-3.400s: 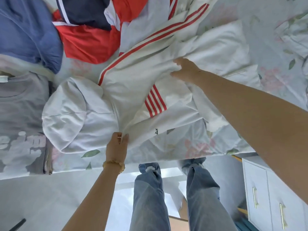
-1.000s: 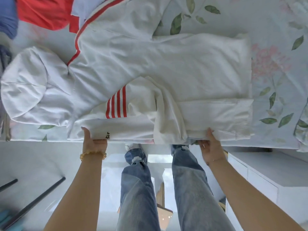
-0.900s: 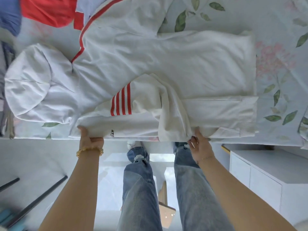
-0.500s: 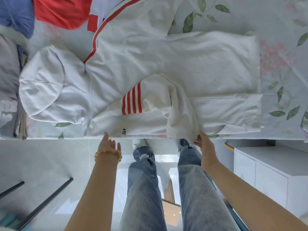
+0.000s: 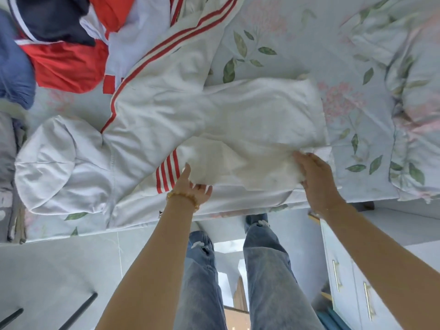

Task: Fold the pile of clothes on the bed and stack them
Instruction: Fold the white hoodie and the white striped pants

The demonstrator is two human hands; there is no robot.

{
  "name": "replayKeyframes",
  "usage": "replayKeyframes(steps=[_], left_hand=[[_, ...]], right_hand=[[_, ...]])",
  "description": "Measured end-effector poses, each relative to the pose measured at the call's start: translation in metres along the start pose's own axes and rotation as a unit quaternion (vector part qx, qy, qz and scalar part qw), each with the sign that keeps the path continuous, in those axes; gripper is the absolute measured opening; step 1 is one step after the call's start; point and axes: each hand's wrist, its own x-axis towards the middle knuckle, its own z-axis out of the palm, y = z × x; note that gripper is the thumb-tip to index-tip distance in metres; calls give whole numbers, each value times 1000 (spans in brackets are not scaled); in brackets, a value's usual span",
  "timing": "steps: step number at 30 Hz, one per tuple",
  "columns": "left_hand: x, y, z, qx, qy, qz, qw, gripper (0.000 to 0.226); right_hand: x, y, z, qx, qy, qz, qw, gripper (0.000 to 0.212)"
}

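Hands work mid-fold at frame centre: left hand [image 5: 194, 186] and right hand [image 5: 314, 172] each grip the white hoodie [image 5: 152, 120]'s lifted near flap, next needing laying flat.

The scene is lit brightly and evenly by soft, cool daylight, and a bluish cast is given to the bed sheet [image 5: 281, 32]. The white hoodie [image 5: 238, 115] is nearly washed out, its folds shown only by faint grey shading. Glare is seen on the glossy floor [image 5: 47, 270]. Strong wide-angle bending is visible toward the edges, and slight motion blur softens the right hand [image 5: 314, 177].
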Motion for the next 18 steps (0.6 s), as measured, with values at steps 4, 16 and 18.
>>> replayKeyframes(steps=[4, 16, 18], left_hand=[[2, -9, 17, -78, 5, 18, 997, 29], [13, -70, -19, -70, 8, 114, 991, 27], [20, -82, -31, -70, 47, 119, 989, 26]], right_hand=[[69, -57, -23, 72, -62, 86, 992, 23], [122, 0, -89, -214, 68, 142, 964, 53], [117, 25, -99, -198, 13, 152, 968, 49]])
